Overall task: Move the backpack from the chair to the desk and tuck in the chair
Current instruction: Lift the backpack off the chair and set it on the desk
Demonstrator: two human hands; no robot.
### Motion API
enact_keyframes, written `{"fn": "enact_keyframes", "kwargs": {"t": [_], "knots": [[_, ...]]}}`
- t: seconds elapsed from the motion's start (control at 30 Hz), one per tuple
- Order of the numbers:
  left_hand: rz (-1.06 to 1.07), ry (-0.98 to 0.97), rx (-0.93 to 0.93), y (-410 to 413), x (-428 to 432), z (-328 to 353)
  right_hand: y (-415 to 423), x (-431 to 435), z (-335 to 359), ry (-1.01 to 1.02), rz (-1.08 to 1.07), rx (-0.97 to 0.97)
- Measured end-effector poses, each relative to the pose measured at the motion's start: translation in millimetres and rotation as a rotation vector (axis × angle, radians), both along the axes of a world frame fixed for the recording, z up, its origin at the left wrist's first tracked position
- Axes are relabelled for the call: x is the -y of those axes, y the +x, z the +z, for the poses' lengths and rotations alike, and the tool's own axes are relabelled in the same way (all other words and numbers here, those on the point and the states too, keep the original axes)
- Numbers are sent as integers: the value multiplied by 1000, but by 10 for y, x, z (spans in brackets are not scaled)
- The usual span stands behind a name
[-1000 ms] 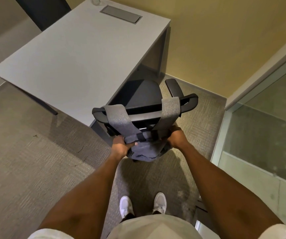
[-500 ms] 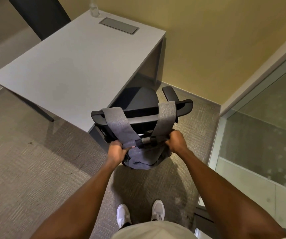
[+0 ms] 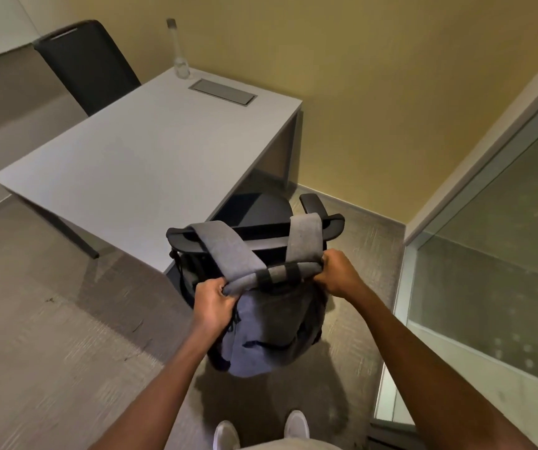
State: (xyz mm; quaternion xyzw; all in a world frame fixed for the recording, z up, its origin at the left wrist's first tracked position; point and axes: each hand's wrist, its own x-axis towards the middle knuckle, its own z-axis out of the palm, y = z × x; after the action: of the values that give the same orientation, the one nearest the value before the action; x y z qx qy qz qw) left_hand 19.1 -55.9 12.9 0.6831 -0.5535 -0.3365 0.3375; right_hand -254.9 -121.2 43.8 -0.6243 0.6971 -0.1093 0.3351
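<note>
A grey-blue backpack [image 3: 270, 332] hangs behind the backrest of a black office chair [image 3: 254, 209], its two grey straps looped over the top of the backrest. My left hand [image 3: 214, 302] grips the top of the backpack at its left corner. My right hand [image 3: 337, 272] grips the right corner. The bag's body dangles between my arms, above the carpet. The chair stands at the right side of the light grey desk [image 3: 124, 160], its seat partly under the desk edge.
A clear bottle [image 3: 180, 50] and a cable hatch [image 3: 223, 92] are at the desk's far end. A second black chair [image 3: 87, 64] stands behind the desk. A yellow wall runs behind it and a frosted glass partition [image 3: 494, 271] on the right. My white shoes [image 3: 261, 430] are on the carpet.
Both hands have lifted the top of the backpack higher and pulled it toward me; more of the bag's body shows. The view has tilted up, revealing the far chair and bottle.
</note>
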Motion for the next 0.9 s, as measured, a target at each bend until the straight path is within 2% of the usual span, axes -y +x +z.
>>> {"fn": "enact_keyframes", "kwargs": {"t": [0.13, 0.2, 0.27, 0.37, 0.43, 0.63, 0.73, 0.9], "knots": [[39, -72, 26, -21, -31, 135, -141, -34, 340, 139, 163, 378], [52, -95, 47, -15, -42, 198, -184, -25, 482, 224, 157, 571], [52, -107, 69, -5, -58, 265, -177, 38, 558, 234, 25, 767], [4, -118, 101, -9, -61, 386, -71, 216, 636, 345, -270, 1166], [-6, -119, 147, -31, -50, 467, 40, 343, 650, 404, -410, 1310], [-1, -125, 192, -97, 15, 672, 164, 678, 754, 433, -631, 1255], [-4, -117, 193, -143, 35, 742, 56, 782, 778, 366, -717, 1205], [-23, -131, 196, -304, 37, 786, -188, 737, 713, 211, -927, 1280]]}}
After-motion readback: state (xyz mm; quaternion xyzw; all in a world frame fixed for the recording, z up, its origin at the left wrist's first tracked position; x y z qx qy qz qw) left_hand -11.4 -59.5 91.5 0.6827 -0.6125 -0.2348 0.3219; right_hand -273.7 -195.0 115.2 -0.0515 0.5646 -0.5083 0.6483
